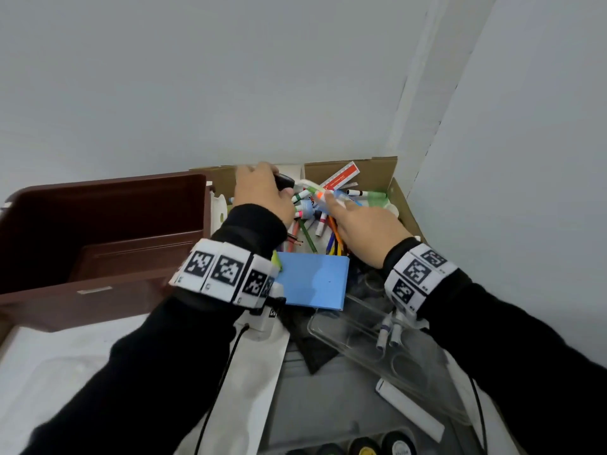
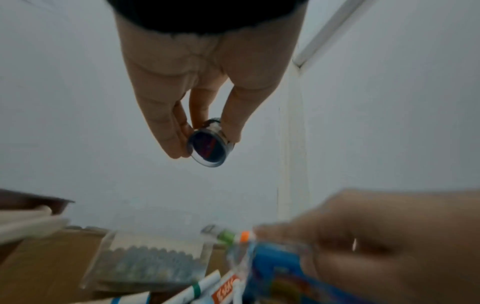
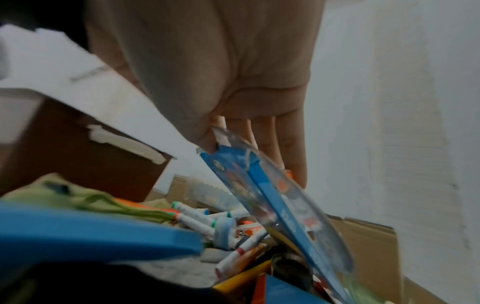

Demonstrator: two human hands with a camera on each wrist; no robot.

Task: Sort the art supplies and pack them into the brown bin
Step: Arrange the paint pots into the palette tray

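Note:
The brown bin (image 1: 98,205) stands open at the left, beside a cardboard box (image 1: 374,172) heaped with markers (image 1: 307,195), coloured pencils (image 1: 333,239) and a red ruler (image 1: 341,175). My left hand (image 1: 262,188) is raised over the box's far left and pinches a small round paint jar (image 2: 207,147) between thumb and fingertips. My right hand (image 1: 364,221) holds a blue blister pack (image 3: 275,207), thumb on one face and fingers behind, lifted at a slant above the markers.
A blue foam sheet (image 1: 315,279) lies in front of the box. A clear plastic case (image 1: 371,333), a white stick (image 1: 410,412) and several paint pots (image 1: 364,446) lie nearer to me. Grey walls close in behind and at right.

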